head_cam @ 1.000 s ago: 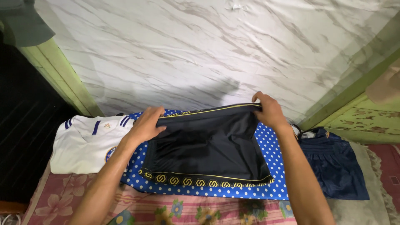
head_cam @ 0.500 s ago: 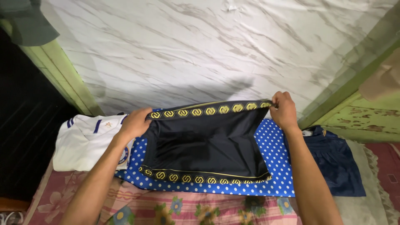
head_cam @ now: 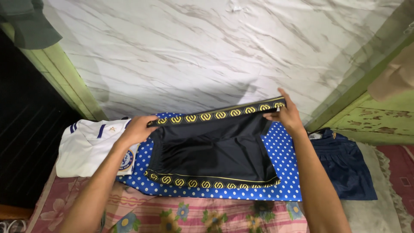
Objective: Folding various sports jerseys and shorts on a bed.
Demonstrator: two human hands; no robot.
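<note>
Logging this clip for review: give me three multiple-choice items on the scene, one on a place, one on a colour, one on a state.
1. Where does the folded white jersey with blue stripes lie?
A. left of the blue white-dotted cloth
B. on the navy shorts
C. against the marble-patterned wall

2. What colour are the ring emblems on the black garment with patterned bands?
A. red
B. yellow
C. white

3. How is that garment's far band held?
A. lying flat, untouched
B. by one hand only
C. lifted by the left hand and right hand

Answers: 1 A, the jersey sits at the dotted cloth's left edge. 2 B, the rings on both bands are yellow. 3 C, each hand grips one end of the raised band.
</note>
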